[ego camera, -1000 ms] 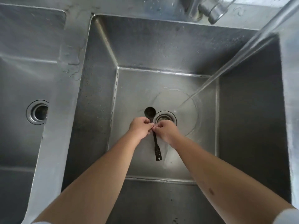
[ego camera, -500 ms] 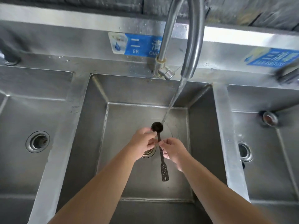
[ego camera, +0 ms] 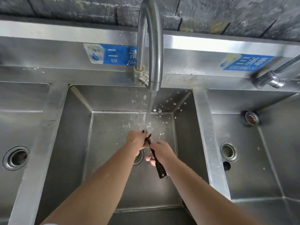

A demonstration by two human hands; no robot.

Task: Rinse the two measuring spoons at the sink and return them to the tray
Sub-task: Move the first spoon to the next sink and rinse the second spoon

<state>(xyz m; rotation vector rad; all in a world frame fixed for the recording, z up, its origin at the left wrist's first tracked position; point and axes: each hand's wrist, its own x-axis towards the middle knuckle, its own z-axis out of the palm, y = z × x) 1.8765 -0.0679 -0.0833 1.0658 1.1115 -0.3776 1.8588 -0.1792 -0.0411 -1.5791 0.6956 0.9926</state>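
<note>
A black long-handled measuring spoon [ego camera: 158, 164] is held over the middle steel sink basin [ego camera: 78, 143]. My left hand [ego camera: 137, 139] wraps around its bowl end, which sits right under the water stream [ego camera: 150, 111] and is mostly hidden. My right hand [ego camera: 162, 153] grips the handle at mid-length. The perforated handle end sticks out toward me. Water splashes off the bowl in drops. I see only one spoon; no tray is in view.
The curved faucet [ego camera: 152, 46] runs above the middle basin. Steel basins lie to the left [ego camera: 24, 127] and right [ego camera: 259, 151], each with a drain. A second tap [ego camera: 272, 78] sits at the right. Blue labels are stuck on the backsplash.
The view has tilted up from the basin floor to the faucet. The spoon has risen into the stream, its bowl now splashing water, and my left hand has closed over the bowl end.
</note>
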